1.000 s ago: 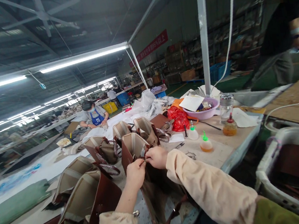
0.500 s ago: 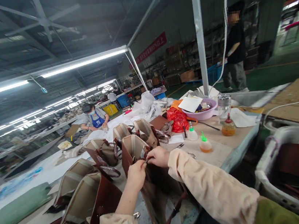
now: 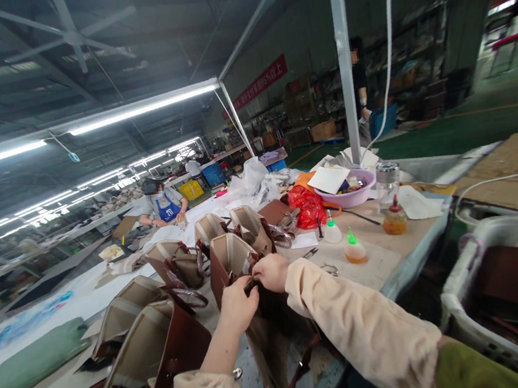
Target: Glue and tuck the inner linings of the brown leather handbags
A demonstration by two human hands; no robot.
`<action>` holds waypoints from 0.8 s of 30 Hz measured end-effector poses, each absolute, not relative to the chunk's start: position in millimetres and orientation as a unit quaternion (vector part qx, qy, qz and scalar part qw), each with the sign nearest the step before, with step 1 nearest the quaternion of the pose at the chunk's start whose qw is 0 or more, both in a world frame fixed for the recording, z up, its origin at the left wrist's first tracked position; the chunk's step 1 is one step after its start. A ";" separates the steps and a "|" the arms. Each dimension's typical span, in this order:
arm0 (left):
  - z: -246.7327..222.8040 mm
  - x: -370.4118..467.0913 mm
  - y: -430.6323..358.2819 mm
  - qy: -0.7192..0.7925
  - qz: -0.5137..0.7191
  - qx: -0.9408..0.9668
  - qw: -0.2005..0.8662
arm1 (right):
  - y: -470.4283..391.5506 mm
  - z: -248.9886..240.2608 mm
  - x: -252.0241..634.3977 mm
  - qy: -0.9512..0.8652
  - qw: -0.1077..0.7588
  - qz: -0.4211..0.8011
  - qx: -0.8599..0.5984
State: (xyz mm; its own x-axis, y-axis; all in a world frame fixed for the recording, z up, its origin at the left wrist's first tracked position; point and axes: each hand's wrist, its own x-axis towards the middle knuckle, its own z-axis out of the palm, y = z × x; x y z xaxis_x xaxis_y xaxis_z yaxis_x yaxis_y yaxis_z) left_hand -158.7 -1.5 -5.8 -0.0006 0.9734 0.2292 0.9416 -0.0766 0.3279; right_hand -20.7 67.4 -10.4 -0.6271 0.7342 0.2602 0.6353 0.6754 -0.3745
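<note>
A brown bag (image 3: 271, 351) with a beige lining stands open at the table's front edge. Both my hands meet at its upper rim. My left hand (image 3: 238, 303) is closed, thumb and fingers pinching a dark edge of the bag. Close beside it, my right hand (image 3: 272, 272) also pinches that edge, its fingertips almost touching the left ones. What exactly lies between the fingertips is too small to make out. Directly behind stands another open brown bag (image 3: 232, 255). More brown bags (image 3: 156, 335) stand to the left of my left arm.
Glue bottles with green tips (image 3: 355, 250), a bottle with a red tip (image 3: 395, 219), a glass jar (image 3: 388, 180) and a purple basin (image 3: 363, 190) stand on the right. A white crate (image 3: 456, 295) is beside the table. A co-worker in a blue apron (image 3: 168, 209) sits across.
My left hand has shifted slightly, its thumb now showing along the bag's edge. The person in the background has walked left, partly behind the metal post.
</note>
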 end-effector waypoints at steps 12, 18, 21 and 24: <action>-9.9 -161.3 1.4 0.702 0.233 0.671 0.053 | 63.2 -7.2 -19.8 -0.899 0.185 0.115 -0.381; -4.7 -174.7 -0.4 0.673 0.224 0.696 0.107 | 67.8 -12.4 -20.1 -0.899 0.196 0.132 -0.369; -5.2 -178.9 -2.6 0.668 0.242 0.690 0.140 | 71.0 -15.0 -18.7 -0.902 0.202 0.141 -0.354; -8.0 -178.3 -3.7 0.678 0.257 0.677 0.128 | 71.9 -14.3 -15.0 -0.909 0.205 0.147 -0.330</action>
